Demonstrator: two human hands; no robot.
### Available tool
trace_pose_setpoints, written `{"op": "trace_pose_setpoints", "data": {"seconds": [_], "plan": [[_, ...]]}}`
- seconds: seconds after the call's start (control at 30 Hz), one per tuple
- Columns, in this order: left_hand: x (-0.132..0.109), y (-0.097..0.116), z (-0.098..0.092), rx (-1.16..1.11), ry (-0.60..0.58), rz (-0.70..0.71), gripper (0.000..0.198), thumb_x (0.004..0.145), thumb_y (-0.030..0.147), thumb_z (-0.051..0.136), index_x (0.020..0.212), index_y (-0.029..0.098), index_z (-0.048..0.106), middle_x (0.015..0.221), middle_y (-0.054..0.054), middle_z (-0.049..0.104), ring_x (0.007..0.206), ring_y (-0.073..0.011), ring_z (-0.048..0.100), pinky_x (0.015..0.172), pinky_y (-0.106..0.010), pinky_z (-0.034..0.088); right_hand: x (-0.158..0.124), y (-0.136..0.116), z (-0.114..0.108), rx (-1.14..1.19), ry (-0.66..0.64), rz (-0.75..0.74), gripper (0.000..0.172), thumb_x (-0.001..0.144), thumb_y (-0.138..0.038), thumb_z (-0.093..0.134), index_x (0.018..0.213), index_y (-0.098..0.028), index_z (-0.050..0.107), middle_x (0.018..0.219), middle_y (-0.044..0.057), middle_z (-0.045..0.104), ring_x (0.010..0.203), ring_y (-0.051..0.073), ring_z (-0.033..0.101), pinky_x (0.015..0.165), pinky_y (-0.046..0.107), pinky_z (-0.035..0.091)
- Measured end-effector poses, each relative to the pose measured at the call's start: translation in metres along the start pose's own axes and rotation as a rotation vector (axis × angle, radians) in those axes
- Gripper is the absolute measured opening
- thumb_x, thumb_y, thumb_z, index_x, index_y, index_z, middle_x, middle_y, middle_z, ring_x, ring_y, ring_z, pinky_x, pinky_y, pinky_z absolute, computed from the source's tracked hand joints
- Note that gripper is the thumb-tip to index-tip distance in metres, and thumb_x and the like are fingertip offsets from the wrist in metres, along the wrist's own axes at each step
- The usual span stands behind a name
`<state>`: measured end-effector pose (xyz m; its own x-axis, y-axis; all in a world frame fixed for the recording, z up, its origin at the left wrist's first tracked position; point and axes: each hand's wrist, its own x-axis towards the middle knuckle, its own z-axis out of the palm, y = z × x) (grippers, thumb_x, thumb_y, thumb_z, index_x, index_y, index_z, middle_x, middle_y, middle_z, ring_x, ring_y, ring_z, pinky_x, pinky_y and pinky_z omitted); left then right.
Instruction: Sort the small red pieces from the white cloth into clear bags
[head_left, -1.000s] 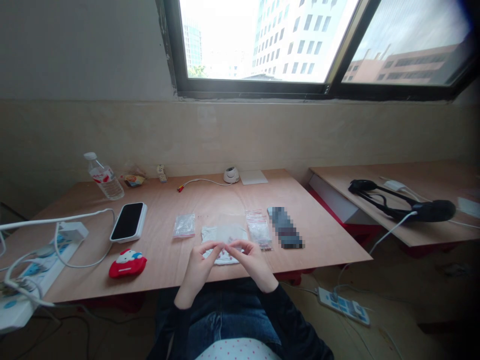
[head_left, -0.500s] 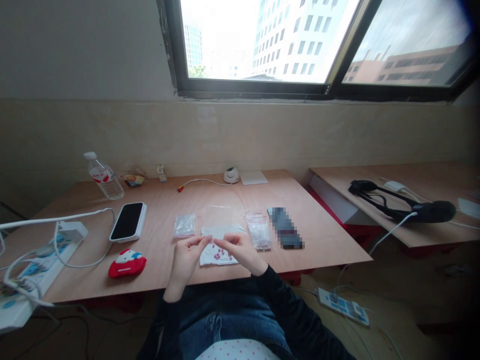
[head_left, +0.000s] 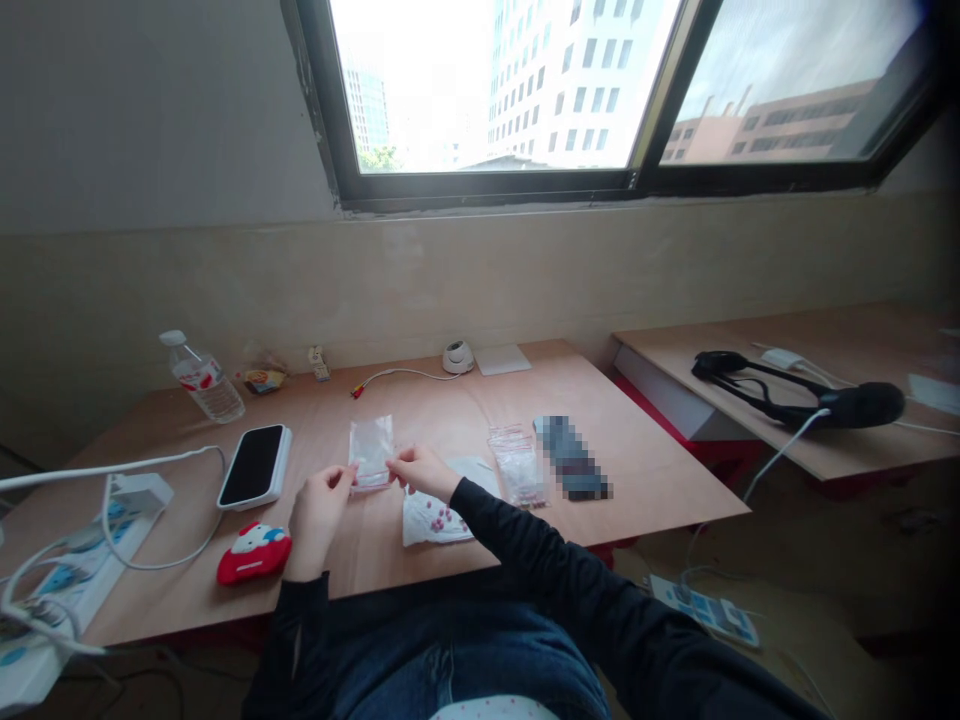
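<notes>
Several pink beads [head_left: 441, 518] lie on a white sheet [head_left: 420, 533] near the table's front edge. Just beyond and to the left, the left hand [head_left: 322, 510] and right hand [head_left: 426, 470], apart, pinch opposite sides of a clear bag [head_left: 371, 445] over the table; farther back, a white camera [head_left: 457, 357] sits near the wall [head_left: 420, 270].

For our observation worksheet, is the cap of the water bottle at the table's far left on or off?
On: a white cap tops the clear plastic water bottle.
</notes>
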<state>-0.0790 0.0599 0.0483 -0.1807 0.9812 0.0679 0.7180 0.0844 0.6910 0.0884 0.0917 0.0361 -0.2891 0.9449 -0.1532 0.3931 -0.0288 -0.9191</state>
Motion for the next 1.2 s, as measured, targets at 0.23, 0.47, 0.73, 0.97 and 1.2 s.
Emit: {"op": "trace_pose_setpoints", "data": {"seconds": [0.23, 0.47, 0.73, 0.97, 1.2], "plan": [[0.008, -0.002, 0.008, 0.412, -0.049, -0.165, 0.038, 0.086, 0.045, 0.039, 0.076, 0.019, 0.065, 0.086, -0.014, 0.07, 0.082, -0.0308, 0.065, 0.056, -0.03, 0.039, 0.021, 0.002, 0.023, -0.321, 0.037, 0.084, 0.02, 0.077, -0.026, 0.056, 0.074, -0.013, 0.07, 0.075, 0.01, 0.069, 0.078, 0.021, 0.064, 0.068, 0.028, 0.046], [0.002, -0.009, 0.018, 0.397, -0.121, -0.207, 0.029, 0.087, 0.033, 0.054, 0.111, 0.017, 0.057, 0.113, -0.008, 0.059, 0.099, -0.0228, 0.059, 0.08, -0.038, 0.05, 0.024, 0.008, 0.039, -0.49, 0.046, 0.104, 0.031, 0.077, -0.027, 0.053, 0.1, -0.01, 0.066, 0.105, 0.019, 0.066, 0.098, 0.03, 0.063, 0.076, 0.036, 0.048], [0.004, -0.005, 0.013, 0.406, -0.153, -0.26, 0.033, 0.087, 0.032, 0.054, 0.116, 0.017, 0.053, 0.116, -0.008, 0.056, 0.1, -0.0211, 0.058, 0.082, -0.04, 0.05, 0.021, 0.002, 0.038, -0.604, 0.074, 0.086, 0.033, 0.081, -0.033, 0.049, 0.1, -0.012, 0.065, 0.101, 0.017, 0.068, 0.097, 0.028, 0.064, 0.076, 0.034, 0.049], [0.005, 0.001, 0.008, 0.445, -0.161, -0.289, 0.034, 0.087, 0.033, 0.054, 0.117, 0.015, 0.053, 0.116, -0.009, 0.056, 0.099, -0.0214, 0.058, 0.082, -0.042, 0.05, 0.001, -0.012, 0.035, -0.704, 0.162, 0.011, 0.033, 0.084, -0.031, 0.043, 0.094, -0.009, 0.067, 0.098, 0.019, 0.068, 0.095, 0.03, 0.063, 0.081, 0.042, 0.045], [0.001, 0.007, 0.008, 0.478, -0.163, -0.266, 0.036, 0.088, 0.043, 0.047, 0.101, 0.012, 0.062, 0.103, -0.013, 0.065, 0.099, -0.029, 0.061, 0.079, -0.04, 0.047, -0.01, -0.011, 0.036, -0.769, 0.218, -0.018, 0.029, 0.081, -0.03, 0.046, 0.089, -0.012, 0.068, 0.093, 0.015, 0.07, 0.092, 0.028, 0.064, 0.082, 0.04, 0.042]]}}
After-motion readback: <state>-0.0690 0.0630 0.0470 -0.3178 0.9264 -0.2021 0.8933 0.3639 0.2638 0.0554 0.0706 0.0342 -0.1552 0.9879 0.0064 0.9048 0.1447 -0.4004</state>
